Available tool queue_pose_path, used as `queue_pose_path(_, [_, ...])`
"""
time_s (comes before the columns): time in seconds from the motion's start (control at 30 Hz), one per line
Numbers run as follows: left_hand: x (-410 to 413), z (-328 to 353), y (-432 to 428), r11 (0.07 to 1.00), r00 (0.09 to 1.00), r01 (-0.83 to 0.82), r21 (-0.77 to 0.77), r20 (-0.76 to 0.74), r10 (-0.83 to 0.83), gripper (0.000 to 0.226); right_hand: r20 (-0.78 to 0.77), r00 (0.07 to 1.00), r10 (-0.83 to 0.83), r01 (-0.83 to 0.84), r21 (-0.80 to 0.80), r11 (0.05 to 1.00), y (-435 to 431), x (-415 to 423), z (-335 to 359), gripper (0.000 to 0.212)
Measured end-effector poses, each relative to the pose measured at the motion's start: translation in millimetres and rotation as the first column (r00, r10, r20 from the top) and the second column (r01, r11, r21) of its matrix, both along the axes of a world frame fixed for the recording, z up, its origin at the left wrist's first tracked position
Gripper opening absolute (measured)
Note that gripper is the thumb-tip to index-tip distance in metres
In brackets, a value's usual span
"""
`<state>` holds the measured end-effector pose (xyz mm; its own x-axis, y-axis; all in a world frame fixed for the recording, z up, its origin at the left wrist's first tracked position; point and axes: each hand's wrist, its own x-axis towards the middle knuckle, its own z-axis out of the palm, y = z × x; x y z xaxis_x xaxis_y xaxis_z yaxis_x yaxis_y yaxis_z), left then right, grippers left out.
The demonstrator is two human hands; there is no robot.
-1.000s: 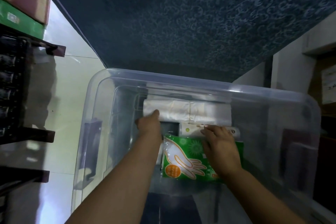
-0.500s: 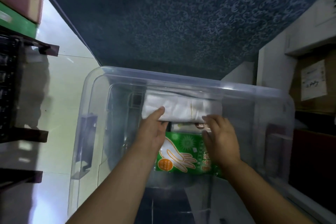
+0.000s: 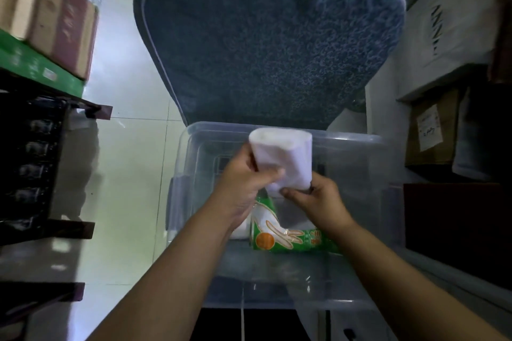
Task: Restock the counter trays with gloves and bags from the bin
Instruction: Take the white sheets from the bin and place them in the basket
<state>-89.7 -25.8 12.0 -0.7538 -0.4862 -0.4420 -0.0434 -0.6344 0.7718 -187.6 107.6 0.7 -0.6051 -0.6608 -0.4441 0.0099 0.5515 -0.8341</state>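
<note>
Both hands closed on a white bundle of plastic bags (image 3: 286,155), held upright above the clear bin (image 3: 357,139), in front of the middle of its far rim. Left hand (image 3: 243,183) wrapped round the bundle's left side, thumb across the front; right hand (image 3: 318,203) pinching its lower end from beneath. No print visible on the bundle.

Below the wrists, on the bin floor toward the near wall: green glove pack (image 3: 279,239), printed with a white glove outline and an orange disc, its writing too small to read.

Behind the bin, a blue patterned cushion (image 3: 263,50). At right, a white carton (image 3: 443,28) with bold black letters turned sideways, not surely readable, and a brown carton (image 3: 443,135) bearing a white label with illegible handwriting. At left, stacked cardboard boxes (image 3: 55,16) over a green one (image 3: 36,66).
</note>
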Motion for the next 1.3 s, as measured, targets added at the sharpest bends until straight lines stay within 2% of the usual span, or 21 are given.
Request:
queue_pose_path(0.07, [4, -6, 1, 0.988, 0.987, 0.114, -0.101, 0.125, -0.101, 0.051, -0.004, 0.995, -0.103, 0.103, -0.009, 0.995, 5, 3, 6, 0.015])
queue_pose_path(0.13, [15, -27, 5, 0.909, 0.892, 0.322, -0.266, 0.408, -0.197, 0.054, -0.05, 0.979, -0.198, 0.198, 0.002, 0.98, 13, 0, 10, 0.012])
queue_pose_path(0.17, [23, -42, 8, 0.803, 0.784, 0.492, -0.337, 0.572, -0.241, 0.055, -0.078, 0.966, -0.246, 0.247, 0.011, 0.969, 19, -2, 8, 0.011])
queue_pose_path(0.23, [39, -75, 14, 0.439, 0.489, 0.832, -0.341, 0.823, -0.288, 0.055, -0.138, 0.934, -0.329, 0.336, 0.032, 0.941, 32, -6, 1, 0.01])
queue_pose_path(0.27, [46, -89, 17, 0.264, 0.371, 0.917, -0.299, 0.881, -0.292, 0.055, -0.169, 0.917, -0.36, 0.371, 0.037, 0.928, 39, -6, -4, 0.009])
queue_pose_path(0.3, [51, -101, 21, 0.133, 0.291, 0.956, -0.263, 0.909, -0.297, 0.056, -0.198, 0.901, -0.386, 0.401, 0.039, 0.915, 46, -6, -10, 0.008])
queue_pose_path(0.33, [54, -113, 24, 0.056, 0.245, 0.969, -0.239, 0.922, -0.301, 0.058, -0.221, 0.886, -0.408, 0.426, 0.037, 0.904, 54, -5, -15, 0.009])
queue_pose_path(0.37, [56, -123, 27, 0.022, 0.218, 0.975, -0.222, 0.928, -0.302, 0.061, -0.239, 0.871, -0.428, 0.449, 0.036, 0.893, 61, -3, -20, 0.011])
queue_pose_path(0.43, [60, -139, 31, 0.007, 0.19, 0.98, -0.197, 0.934, -0.302, 0.069, -0.26, 0.85, -0.458, 0.482, 0.034, 0.876, 74, 0, -27, 0.012])
queue_pose_path(0.57, [65, -161, 36, 0.039, 0.154, 0.988, -0.149, 0.953, -0.261, 0.076, -0.278, 0.841, -0.464, 0.489, 0.025, 0.872, 92, 5, -33, 0.017])
queue_pose_path(0.63, [64, -166, 36, 0.016, 0.15, 0.989, -0.15, 0.961, -0.232, 0.069, -0.279, 0.837, -0.472, 0.493, 0.01, 0.87, 96, 7, -34, 0.019])
queue_pose_path(0.77, [60, -170, 32, 0.057, 0.108, 0.994, -0.097, 0.968, -0.226, 0.052, -0.293, 0.823, -0.486, 0.509, 0.003, 0.861, 100, 10, -34, 0.02])
queue_pose_path(0.87, [60, -171, 32, -0.01, 0.008, 1.0, -0.011, 0.969, -0.246, 0.044, -0.296, 0.824, -0.484, 0.506, -0.002, 0.863, 101, 12, -31, 0.023])
queue_pose_path(0.93, [61, -167, 33, -0.007, -0.025, 1.0, 0.024, 0.959, -0.281, 0.039, -0.306, 0.823, -0.478, 0.502, 0.001, 0.865, 101, 13, -28, 0.023])
queue_pose_path(1.03, [63, -153, 35, 0.096, 0.022, 0.995, 0.012, 0.938, -0.346, 0.029, -0.311, 0.817, -0.485, 0.514, 0.014, 0.857, 103, 17, -19, 0.016])
queue_pose_path(1.13, [63, -126, 31, 0.169, 0.063, 0.986, -0.004, 0.936, -0.345, 0.025, -0.316, 0.815, -0.486, 0.519, 0.024, 0.855, 103, 21, -5, 0.021])
queue_pose_path(1.2, [62, -102, 26, 0.151, 0.081, 0.988, -0.038, 0.953, -0.292, 0.028, -0.328, 0.81, -0.486, 0.519, 0.015, 0.855, 102, 25, 9, 0.022])
queue_pose_path(1.3, [62, -51, 12, 0.071, 0.168, 0.985, -0.158, 0.972, -0.166, 0.031, -0.374, 0.795, -0.477, 0.524, 0.027, 0.851, 100, 32, 34, 0.017])
